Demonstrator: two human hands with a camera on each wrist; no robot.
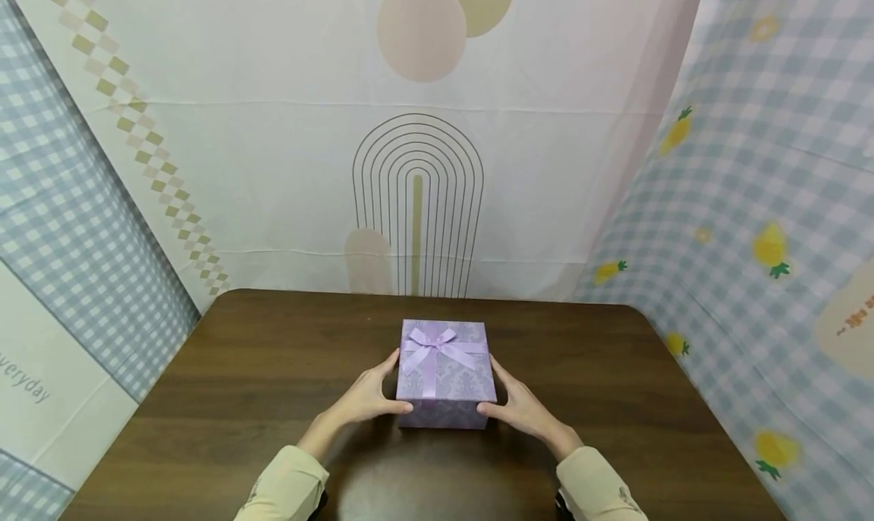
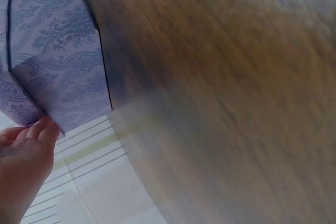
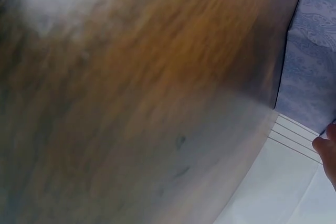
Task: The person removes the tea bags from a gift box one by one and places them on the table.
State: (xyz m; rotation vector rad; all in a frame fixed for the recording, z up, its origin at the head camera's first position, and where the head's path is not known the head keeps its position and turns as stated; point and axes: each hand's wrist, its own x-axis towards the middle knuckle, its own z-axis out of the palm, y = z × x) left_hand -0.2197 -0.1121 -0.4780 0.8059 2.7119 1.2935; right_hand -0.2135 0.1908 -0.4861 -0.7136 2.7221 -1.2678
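Observation:
A lilac gift box [image 1: 444, 377] with a damask pattern and a ribbon bow [image 1: 438, 346] on its lid is at the middle of the table. My left hand [image 1: 369, 392] grips its left side, the thumb on the near face and the fingers along the side. On the opposite side, my right hand [image 1: 522, 406] grips it the same way. In the left wrist view, left fingers [image 2: 44, 129] touch the lid's edge. The right wrist view catches only part of the right hand [image 3: 329, 153] at the patterned box [image 3: 310, 72]. The lid is on.
The dark brown wooden table [image 1: 273, 339] has rounded far corners. A white printed cloth [image 1: 273, 187] hangs behind it. Blue checked cloths hang at the left [image 1: 82, 172] and right [image 1: 737, 172].

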